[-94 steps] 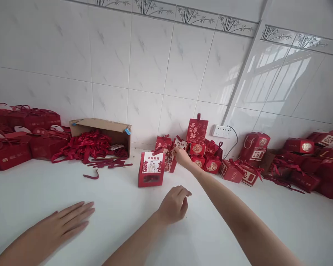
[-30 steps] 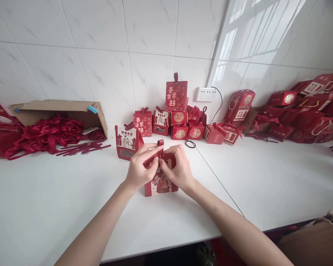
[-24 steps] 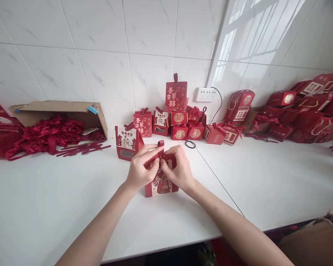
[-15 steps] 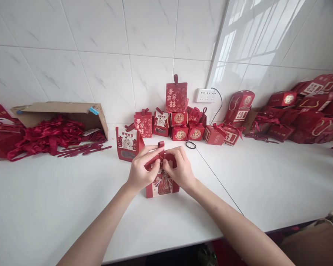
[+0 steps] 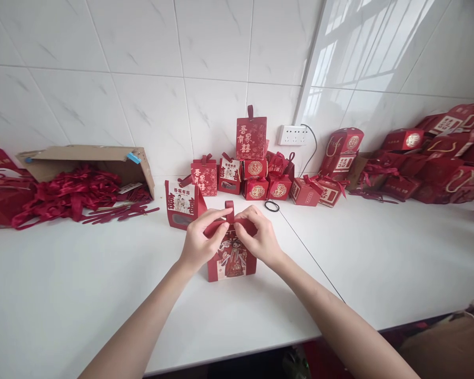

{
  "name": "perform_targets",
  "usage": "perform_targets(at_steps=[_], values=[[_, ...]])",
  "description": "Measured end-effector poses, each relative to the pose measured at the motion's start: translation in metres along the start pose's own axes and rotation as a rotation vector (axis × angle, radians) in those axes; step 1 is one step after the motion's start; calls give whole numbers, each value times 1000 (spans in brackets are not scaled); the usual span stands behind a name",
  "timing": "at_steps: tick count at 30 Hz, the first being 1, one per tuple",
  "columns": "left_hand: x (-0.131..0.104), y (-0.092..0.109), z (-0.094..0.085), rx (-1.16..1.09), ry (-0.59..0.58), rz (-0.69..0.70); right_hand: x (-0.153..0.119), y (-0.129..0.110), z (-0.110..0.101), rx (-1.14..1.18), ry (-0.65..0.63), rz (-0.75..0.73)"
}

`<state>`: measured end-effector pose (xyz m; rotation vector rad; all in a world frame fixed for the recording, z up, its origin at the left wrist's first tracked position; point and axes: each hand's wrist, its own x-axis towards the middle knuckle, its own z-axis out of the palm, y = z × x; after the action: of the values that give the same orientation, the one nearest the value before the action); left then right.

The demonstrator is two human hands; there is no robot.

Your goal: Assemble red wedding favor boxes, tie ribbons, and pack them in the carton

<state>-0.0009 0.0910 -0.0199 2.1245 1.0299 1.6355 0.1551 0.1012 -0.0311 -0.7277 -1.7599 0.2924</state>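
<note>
A red gift box (image 5: pixel 233 258) with a printed figure on its front stands upright on the white table, and both hands meet at its top edge. A looped red ribbon handle (image 5: pixel 229 213) rises from the middle of that edge. My left hand (image 5: pixel 203 237) pinches the top just left of the loop, its index finger touching the ribbon. On the other side, my right hand (image 5: pixel 258 236) grips the top edge with curled fingers and thumb. Behind my left hand stands another red box with a window (image 5: pixel 181 205).
At the left, a cardboard box (image 5: pixel 82 153) lies on its side with red ribbons (image 5: pixel 79 192) spilling out. Several finished-looking red boxes (image 5: pixel 255 189) are stacked by the wall, below a white power strip (image 5: pixel 293 135). A black cord loop (image 5: pixel 272 206) lies nearby. More red boxes (image 5: pixel 438 176) are heaped at the right.
My thumbs have moved up slightly to the box's top edge, showing more of the printed front. The ribbon loop now stands more clearly between the hands.
</note>
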Motion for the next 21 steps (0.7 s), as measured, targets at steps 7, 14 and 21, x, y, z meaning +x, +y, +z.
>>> perform_targets(at_steps=[7,14,21], values=[[2,-1,0,-169,1,-160,5,-4,-4,86,-91,132],[-4,-12,2,-286,-49,-159,-2,5,-1,328,-112,180],[-9,-28,3,-284,-4,-269,-3,9,1,404,-93,247]])
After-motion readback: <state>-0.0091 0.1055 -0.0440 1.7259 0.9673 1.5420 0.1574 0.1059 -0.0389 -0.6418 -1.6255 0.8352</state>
